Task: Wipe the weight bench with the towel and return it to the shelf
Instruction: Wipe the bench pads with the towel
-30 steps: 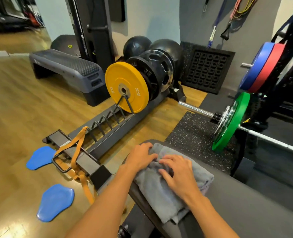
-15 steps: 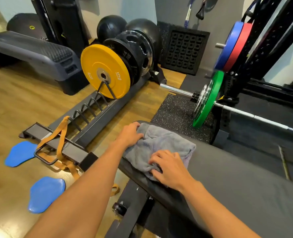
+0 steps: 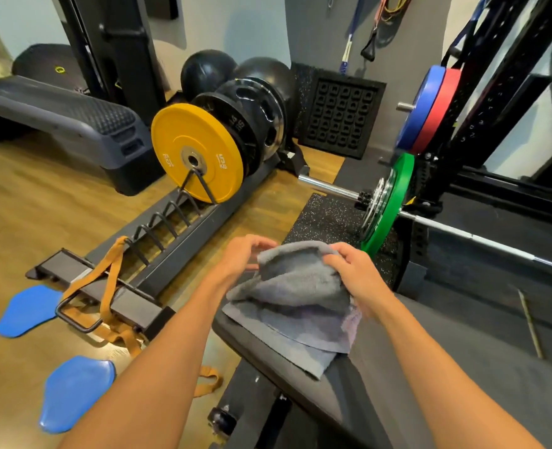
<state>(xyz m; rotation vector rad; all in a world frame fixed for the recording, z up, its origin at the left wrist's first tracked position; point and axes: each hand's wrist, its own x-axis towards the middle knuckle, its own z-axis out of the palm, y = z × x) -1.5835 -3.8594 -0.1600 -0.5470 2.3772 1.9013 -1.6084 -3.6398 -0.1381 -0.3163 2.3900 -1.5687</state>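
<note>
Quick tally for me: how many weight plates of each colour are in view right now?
Yellow plate: 1
Black plates: 2
Green plate: 1
Blue plate: 1
Red plate: 1
Total: 6, not counting the small silver discs beside the green one.

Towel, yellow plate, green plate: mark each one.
towel (image 3: 303, 283), head view, on its lifted grey fold.
yellow plate (image 3: 177, 140), head view, on its upper left face.
green plate (image 3: 394, 192), head view, on its rim.
</note>
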